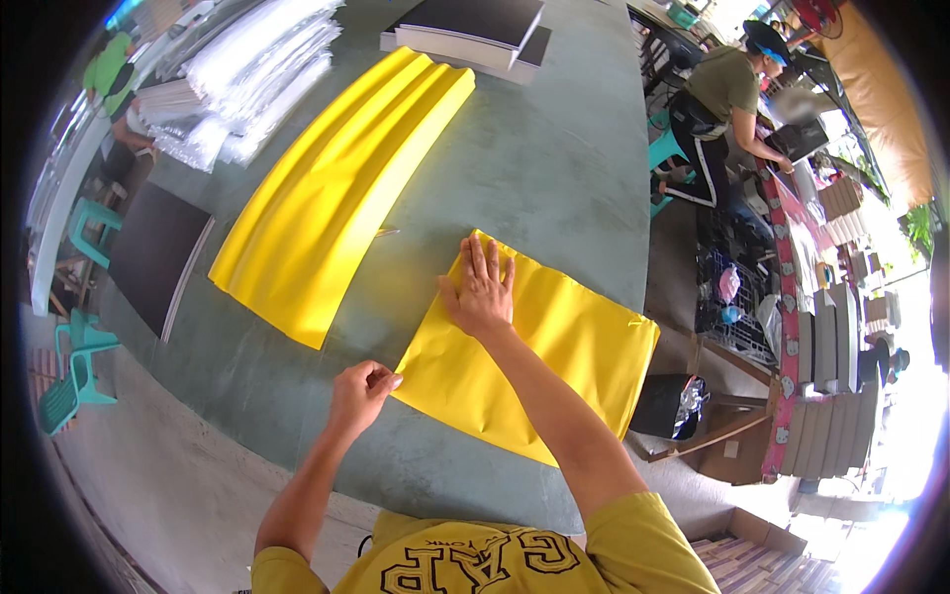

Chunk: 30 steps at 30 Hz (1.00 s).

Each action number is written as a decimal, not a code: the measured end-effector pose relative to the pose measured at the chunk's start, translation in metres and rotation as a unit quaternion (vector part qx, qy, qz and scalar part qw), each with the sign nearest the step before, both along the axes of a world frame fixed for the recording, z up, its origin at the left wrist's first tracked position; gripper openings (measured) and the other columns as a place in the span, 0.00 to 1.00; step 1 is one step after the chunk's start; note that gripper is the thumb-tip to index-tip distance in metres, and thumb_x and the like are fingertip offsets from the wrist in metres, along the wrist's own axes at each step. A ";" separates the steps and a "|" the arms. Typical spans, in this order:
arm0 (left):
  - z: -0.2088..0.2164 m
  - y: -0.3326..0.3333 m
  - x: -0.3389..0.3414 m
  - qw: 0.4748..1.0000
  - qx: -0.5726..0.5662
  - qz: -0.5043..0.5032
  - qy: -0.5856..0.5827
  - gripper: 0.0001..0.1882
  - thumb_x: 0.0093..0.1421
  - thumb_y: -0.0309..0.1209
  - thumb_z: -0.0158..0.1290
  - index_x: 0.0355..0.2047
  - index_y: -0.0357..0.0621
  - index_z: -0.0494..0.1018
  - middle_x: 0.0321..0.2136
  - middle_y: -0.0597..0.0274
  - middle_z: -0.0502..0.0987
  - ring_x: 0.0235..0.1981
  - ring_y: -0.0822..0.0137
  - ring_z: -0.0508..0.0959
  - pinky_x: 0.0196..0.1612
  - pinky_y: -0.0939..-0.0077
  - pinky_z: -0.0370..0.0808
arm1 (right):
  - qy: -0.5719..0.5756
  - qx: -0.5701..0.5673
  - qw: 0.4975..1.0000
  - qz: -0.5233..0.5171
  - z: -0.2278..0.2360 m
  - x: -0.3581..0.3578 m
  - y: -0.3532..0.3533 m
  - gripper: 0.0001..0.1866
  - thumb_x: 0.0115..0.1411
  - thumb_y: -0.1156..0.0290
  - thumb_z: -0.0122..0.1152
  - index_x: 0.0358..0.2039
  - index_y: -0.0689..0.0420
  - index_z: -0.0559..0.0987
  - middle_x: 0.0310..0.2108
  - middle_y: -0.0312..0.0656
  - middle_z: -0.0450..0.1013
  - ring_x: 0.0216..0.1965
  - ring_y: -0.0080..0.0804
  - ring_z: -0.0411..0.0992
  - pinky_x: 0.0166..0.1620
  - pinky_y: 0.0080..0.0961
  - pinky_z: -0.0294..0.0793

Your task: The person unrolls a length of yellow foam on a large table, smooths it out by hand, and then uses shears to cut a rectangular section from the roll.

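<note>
A rectangular yellow sheet (554, 346), slightly rippled, lies across the near right part of the grey-green table (554, 148). My right hand (480, 292) rests flat on its far left part, fingers stretched out. At the sheet's near left corner, my left hand (364, 391) pinches the edge between thumb and fingers. Whether the sheet is one layer or folded double, I cannot tell. Farther left lies a second yellow piece (341, 198), long and wavy with lengthwise folds; neither hand touches it. A small thin brown object (387, 232) shows by its right edge.
Clear plastic packets (247, 79) are piled at the far left. Dark-topped blocks (470, 25) sit at the far edge, and a dark-covered stack (158, 257) stands left. A person (727, 99) works at the right beside stacked goods. Green plastic chairs (84, 366) stand left.
</note>
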<state>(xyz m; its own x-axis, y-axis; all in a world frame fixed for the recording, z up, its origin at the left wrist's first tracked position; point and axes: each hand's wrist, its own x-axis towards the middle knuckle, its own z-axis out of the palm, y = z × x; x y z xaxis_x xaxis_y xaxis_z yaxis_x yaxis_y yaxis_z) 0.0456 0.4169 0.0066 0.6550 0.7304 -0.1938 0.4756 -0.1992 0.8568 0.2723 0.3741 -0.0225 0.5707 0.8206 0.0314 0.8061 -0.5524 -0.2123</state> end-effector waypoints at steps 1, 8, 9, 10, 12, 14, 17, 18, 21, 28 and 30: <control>0.002 0.002 -0.001 0.998 -0.054 0.009 0.023 0.13 0.50 0.34 0.57 0.20 0.35 0.72 0.12 0.60 0.71 0.15 0.71 0.69 0.20 0.77 0.65 | -0.003 -0.003 1.000 -0.001 0.000 0.000 -0.001 0.36 0.58 0.46 0.33 0.61 0.57 0.46 0.63 0.39 0.39 0.64 0.40 0.34 0.62 0.45 0.33; 0.012 0.007 -0.001 0.952 -0.279 0.022 0.120 0.15 0.52 0.36 0.55 0.17 0.35 0.70 0.11 0.64 0.69 0.10 0.74 0.64 0.16 0.77 0.62 | -0.010 0.003 1.000 0.003 -0.002 -0.001 0.002 0.37 0.58 0.46 0.34 0.60 0.57 0.47 0.63 0.39 0.40 0.64 0.40 0.35 0.62 0.45 0.32; 0.011 0.006 -0.002 0.958 -0.258 0.021 0.125 0.16 0.52 0.36 0.54 0.16 0.36 0.70 0.10 0.63 0.68 0.09 0.74 0.63 0.15 0.76 0.62 | -0.011 0.004 1.000 0.003 -0.002 0.000 0.002 0.36 0.58 0.46 0.34 0.60 0.57 0.48 0.63 0.39 0.40 0.64 0.40 0.35 0.62 0.45 0.32; 0.010 0.003 -0.003 0.970 -0.209 0.017 0.122 0.16 0.52 0.36 0.55 0.16 0.36 0.70 0.10 0.62 0.68 0.10 0.72 0.64 0.16 0.75 0.62 | -0.010 0.004 1.000 0.003 -0.002 0.000 0.002 0.36 0.58 0.46 0.34 0.60 0.57 0.48 0.63 0.39 0.40 0.64 0.40 0.35 0.62 0.45 0.32; 0.006 -0.003 -0.003 0.987 -0.108 0.007 0.118 0.16 0.51 0.36 0.56 0.16 0.36 0.70 0.10 0.59 0.67 0.11 0.69 0.65 0.17 0.73 0.63 | -0.009 0.002 1.000 0.002 -0.003 0.000 0.000 0.36 0.58 0.46 0.34 0.60 0.57 0.48 0.63 0.39 0.40 0.64 0.40 0.35 0.62 0.45 0.32; -0.002 -0.004 -0.006 0.997 0.039 -0.020 0.068 0.15 0.49 0.37 0.57 0.18 0.36 0.71 0.12 0.59 0.68 0.13 0.68 0.67 0.19 0.74 0.65 | -0.007 0.004 1.000 0.001 -0.003 0.000 0.001 0.36 0.58 0.46 0.33 0.60 0.56 0.48 0.63 0.38 0.40 0.64 0.40 0.35 0.62 0.45 0.32; -0.005 -0.003 -0.008 0.993 0.098 -0.029 0.065 0.15 0.46 0.36 0.59 0.17 0.36 0.71 0.15 0.56 0.69 0.17 0.63 0.70 0.22 0.72 0.67 | -0.012 0.025 1.000 0.010 -0.005 0.001 0.002 0.32 0.59 0.50 0.36 0.60 0.55 0.51 0.63 0.37 0.41 0.64 0.39 0.37 0.61 0.45 0.35; -0.004 -0.002 -0.008 0.993 0.091 -0.026 0.076 0.14 0.45 0.35 0.60 0.16 0.36 0.72 0.17 0.55 0.70 0.19 0.61 0.71 0.24 0.71 0.67 | -0.003 0.033 0.999 0.018 -0.006 0.004 0.004 0.30 0.59 0.53 0.38 0.59 0.54 0.53 0.62 0.37 0.43 0.63 0.40 0.39 0.61 0.45 0.38; -0.002 -0.004 -0.007 0.994 0.075 -0.032 0.068 0.13 0.46 0.35 0.59 0.18 0.37 0.71 0.18 0.55 0.70 0.22 0.59 0.71 0.25 0.68 0.67 | 0.032 0.041 0.997 0.063 -0.006 0.029 0.004 0.24 0.58 0.61 0.44 0.56 0.51 0.60 0.60 0.37 0.49 0.61 0.40 0.45 0.59 0.43 0.46; 0.000 -0.022 -0.018 0.997 0.070 -0.015 0.011 0.13 0.47 0.33 0.59 0.25 0.37 0.69 0.21 0.55 0.69 0.22 0.60 0.71 0.26 0.69 0.69 | 0.052 -0.048 0.974 0.216 0.042 0.077 0.023 0.16 0.41 0.64 0.66 0.34 0.47 0.75 0.39 0.33 0.66 0.46 0.36 0.61 0.48 0.36 0.61; 0.013 -0.028 -0.017 0.997 0.061 -0.031 0.038 0.14 0.48 0.34 0.59 0.26 0.36 0.68 0.22 0.55 0.69 0.21 0.60 0.71 0.26 0.71 0.69 | 0.047 -0.098 0.968 0.225 0.048 0.077 0.028 0.13 0.41 0.65 0.65 0.30 0.47 0.74 0.39 0.32 0.66 0.46 0.35 0.61 0.47 0.36 0.61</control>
